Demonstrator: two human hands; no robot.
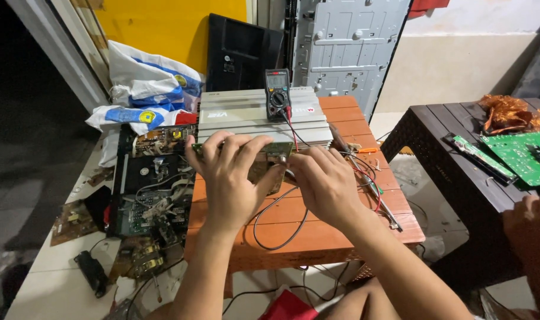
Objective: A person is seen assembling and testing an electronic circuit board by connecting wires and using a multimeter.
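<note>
**Both hands on one small circuit board, over the orange table**

My left hand [231, 181] wraps over the small circuit board [268, 163], fingers curled down across its top edge and clamped on it, thumb tucked underneath where I cannot see it. My right hand [324, 181] meets it from the other side, fingertips pinched together at the board's right corner; whether they grip a probe tip or only the board's edge I cannot tell. The board sits between the two hands, raised just above the orange table [282, 237].

As I judge it, doing this well means keeping the left grip on the board's edges, off the solder side, and holding it steady so the right fingertips can work one spot without slipping.

Just beyond my knuckles lies a silver amplifier case [246, 121] with one multimeter [277, 95] propped on top; its red lead [292, 127] runs down toward my right hand. Under my wrists a black cable [264, 228] loops across the table. Right of my right hand lie thin metal tools [379, 198], number unclear.

Left of my left hand sits one open chassis full of wiring [145, 195]. Far right, a dark table [454, 160] carries two green boards [519, 155] and one tangle of copper wire [507, 112]; another person's hand [528, 222] rests near its edge.
</note>
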